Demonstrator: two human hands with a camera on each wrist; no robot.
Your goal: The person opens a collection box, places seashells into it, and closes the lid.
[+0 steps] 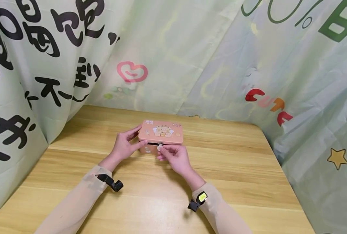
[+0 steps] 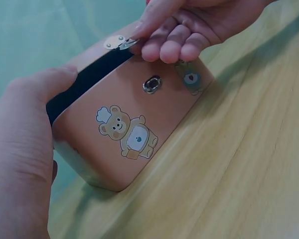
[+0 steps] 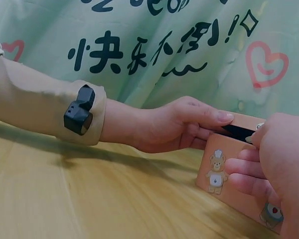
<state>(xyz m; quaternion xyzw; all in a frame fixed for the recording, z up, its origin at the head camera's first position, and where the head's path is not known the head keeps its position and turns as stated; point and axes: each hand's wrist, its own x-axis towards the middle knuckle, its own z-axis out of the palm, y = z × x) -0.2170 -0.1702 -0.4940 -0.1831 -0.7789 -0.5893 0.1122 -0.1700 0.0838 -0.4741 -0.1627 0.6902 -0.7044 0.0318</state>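
Observation:
A pink tin box [image 1: 150,132] with bear pictures stands on the table, its lid raised slightly so that a dark gap shows along the front. My left hand [image 1: 123,146] grips the box's left end, the thumb at the front edge of the lid and the other fingers around the far side, partly hidden. Between thumb and forefinger, my right hand [image 1: 178,159] pinches the metal clasp [image 2: 114,43] on the lid's front. Below it, a small metal catch [image 2: 152,84] sits on the box's front wall. The inside is too dark to make out.
The wooden table [image 1: 138,201] carries the box near its far side. Printed cloth curtains [image 1: 173,58] hang behind the table and along both sides. Each sleeve has a black wrist camera [image 1: 110,182] strapped to it.

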